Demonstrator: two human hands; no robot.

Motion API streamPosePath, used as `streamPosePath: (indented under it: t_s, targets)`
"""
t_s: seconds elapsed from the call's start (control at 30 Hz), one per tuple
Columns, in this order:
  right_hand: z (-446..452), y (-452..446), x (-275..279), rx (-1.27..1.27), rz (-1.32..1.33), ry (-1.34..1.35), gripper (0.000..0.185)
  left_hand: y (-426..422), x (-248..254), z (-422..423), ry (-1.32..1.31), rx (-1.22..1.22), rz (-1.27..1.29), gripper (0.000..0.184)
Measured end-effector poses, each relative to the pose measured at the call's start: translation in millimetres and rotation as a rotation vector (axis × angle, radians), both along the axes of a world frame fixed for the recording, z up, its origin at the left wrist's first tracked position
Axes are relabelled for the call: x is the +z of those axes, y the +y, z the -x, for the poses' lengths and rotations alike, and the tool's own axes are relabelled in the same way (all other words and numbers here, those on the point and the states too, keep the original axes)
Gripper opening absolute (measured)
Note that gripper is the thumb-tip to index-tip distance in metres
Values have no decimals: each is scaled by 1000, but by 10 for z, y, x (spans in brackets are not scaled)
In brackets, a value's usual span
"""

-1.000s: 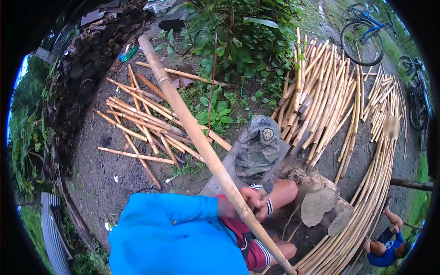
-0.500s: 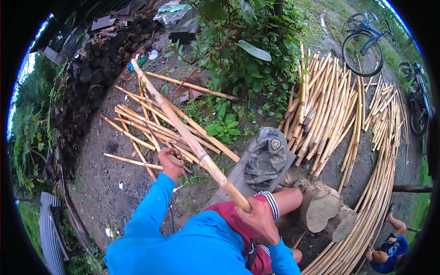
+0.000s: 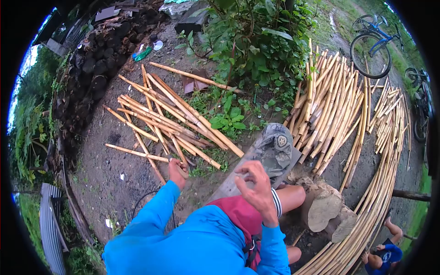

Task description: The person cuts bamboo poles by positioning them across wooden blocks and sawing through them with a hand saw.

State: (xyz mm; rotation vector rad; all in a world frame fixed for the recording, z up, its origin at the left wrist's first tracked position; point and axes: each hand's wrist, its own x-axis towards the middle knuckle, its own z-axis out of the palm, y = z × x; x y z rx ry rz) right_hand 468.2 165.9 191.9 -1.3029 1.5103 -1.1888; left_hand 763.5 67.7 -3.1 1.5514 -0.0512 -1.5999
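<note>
My left hand is closed around the wooden handle of a tool; the rest of the tool is hard to make out against the poles. In front of that hand, a loose heap of bamboo poles lies criss-cross on the dirt. My right hand hovers above my lap, fingers curved and apart, with nothing between them. Just beyond it, a camouflage cap with a star badge rests on a grey wooden plank.
Many bamboo poles are stacked at the right, with long ones curving past sawn logs. A leafy bush, dark pile and blue bicycle stand farther off. Another person is at lower right.
My right hand has let go of the long bamboo pole and lifted, its fingers loosened. The pole no longer crosses in front of me. My left hand keeps the handle, slightly lower.
</note>
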Motion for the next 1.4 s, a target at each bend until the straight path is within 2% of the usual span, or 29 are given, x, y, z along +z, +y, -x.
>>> streamPosePath:
  t_s: [0.07, 0.1, 0.13, 0.2, 0.27, 0.3, 0.33, 0.4, 0.43, 0.47, 0.53, 0.57, 0.6, 0.63, 0.7, 0.73, 0.8, 0.83, 0.93, 0.97, 1.0, 1.07, 1.13, 1.2, 1.27, 1.33, 1.4]
  targets:
    - [279, 439, -199, -41, -40, -89, 15, -165, -42, 100, -89, 68, 98, 17]
    - [425, 695, -274, -117, -95, -142, 14, -202, 238, 282, -156, 38, 113, 16]
    - [588, 963, -349, -201, -147, -194, 13, -224, 240, 321, -157, 18, 111, 16]
    - [897, 1616, -640, -493, -272, -300, 12, -309, 240, 499, -288, -223, 375, 17]
    - [1098, 2282, -776, -770, -374, -262, 11, -283, 439, 810, -330, -375, 598, 17]
    - [1094, 2591, -764, -913, -406, -229, 12, -226, 670, 1006, -347, -558, 750, 18]
    - [1110, 2869, -741, -1060, -440, -196, 13, -174, 697, 1184, -230, -617, 793, 19]
    - [1000, 3540, -880, -1248, -379, -98, 17, 36, 943, 1610, -152, -764, 820, 14]
    - [887, 3743, -880, -1430, -377, -199, 19, 153, 1030, 1839, -136, -854, 901, 13]
    - [737, 3919, -885, -1602, -362, -306, 21, 242, 1061, 1995, -42, -1010, 871, 13]
    - [394, 4168, -1078, -1798, -62, -506, 18, 569, 1221, 2434, 75, -1175, 938, 14]
    - [255, 4370, -1333, -1810, 197, -738, 15, 752, 1257, 2616, 147, -1216, 924, 15]
    - [177, 4411, -1352, -1859, 377, -795, 12, 940, 1388, 2821, 228, -1332, 960, 14]
    - [108, 4485, -1334, -1930, 439, -897, 13, 1041, 1326, 2957, 262, -1494, 1032, 14]
    - [2, 4608, -1413, -2072, 448, -917, 16, 1247, 1220, 3269, 272, -1831, 1178, 14]
    - [-18, 4608, -1399, -2157, 392, -878, 16, 1403, 1202, 3464, 314, -1913, 1393, 13]
    - [-40, 4593, -1349, -2282, 292, -801, 16, 1716, 1098, 3795, 389, -2154, 1439, 14]
    - [-55, 4571, -1274, -2306, 190, -752, 15, 1825, 1060, 3925, 397, -2315, 1398, 16]
    - [-181, 4574, -1376, -2352, 122, -547, 9, 2191, 512, 4218, 410, -2486, 1408, 21]
    - [-250, 4614, -1523, -2378, 77, -419, 8, 2312, 337, 4286, 425, -2484, 1456, 29]
    - [-298, 4631, -1541, -2367, 23, -351, 9, 2434, 336, 4325, 368, -2517, 1381, 33]
    - [-396, 4644, -1522, -2319, -59, -245, 10, 2616, 251, 4391, 328, -2529, 1200, 30]
    - [-453, 4659, -1436, -2301, -128, -272, 14, 2731, 374, 4460, 258, -2552, 1117, 28]
    - [-514, 4708, -1446, -2326, -108, -274, 14, 2753, 186, 4502, 346, -2556, 1081, 25]
    - [-566, 4691, -1491, -2355, -68, -309, 14, 2781, 136, 4521, 398, -2548, 906, 23]
    - [-554, 4754, -1455, -2323, 19, -433, 14, 2820, 263, 4519, 347, -2668, 835, 21]
    - [-469, 4746, -1447, -2358, 61, -455, 11, 2861, 272, 4478, 260, -2635, 686, 19]
